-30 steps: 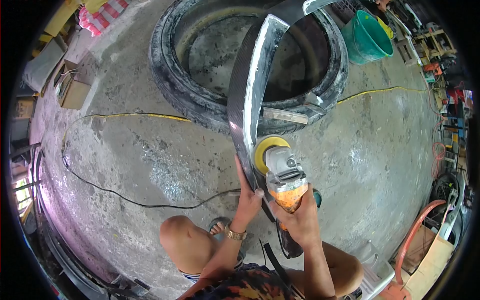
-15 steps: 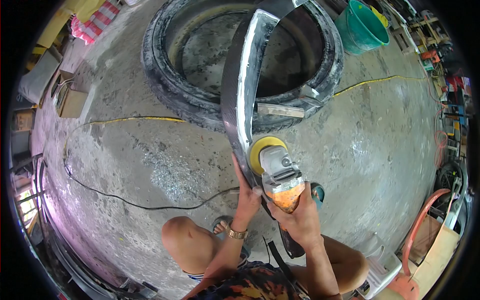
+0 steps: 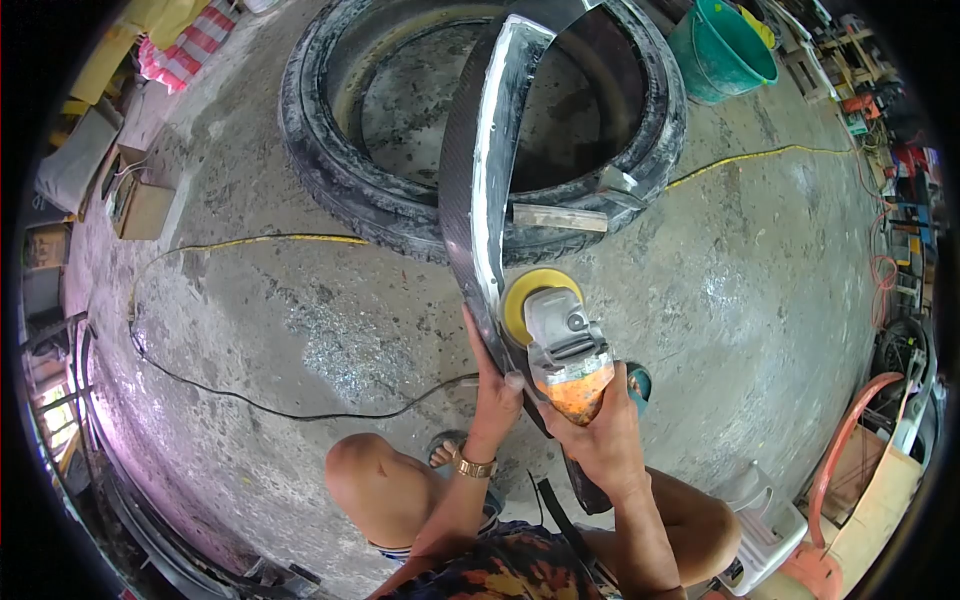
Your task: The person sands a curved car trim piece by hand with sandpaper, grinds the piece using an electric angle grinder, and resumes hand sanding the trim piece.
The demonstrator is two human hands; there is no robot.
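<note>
My right hand [image 3: 600, 440] is wrapped round the orange and grey body of an angle grinder [image 3: 570, 350]. A yellow round pad [image 3: 530, 300] on its head sits against or close beside the edge of a long curved dark panel [image 3: 462, 170]; contact is hard to tell. White filler runs in a strip [image 3: 487, 150] along that panel. Near its lower end my left hand [image 3: 495, 395] grips the panel, thumb on top and fingers along the left side. The panel's far part crosses over a large tire [image 3: 340, 200] lying flat on the floor.
A wooden block [image 3: 560, 218] lies on the tire's near rim. Behind it to the right stands a green bucket [image 3: 715, 55]. A yellow and black cable [image 3: 290, 413] winds over the concrete floor. At lower right is a white plastic stool [image 3: 765, 530]; clutter lines both sides.
The grinder and its yellow pad have shifted very slightly to the right. My left hand and the panel stay almost where they were.
</note>
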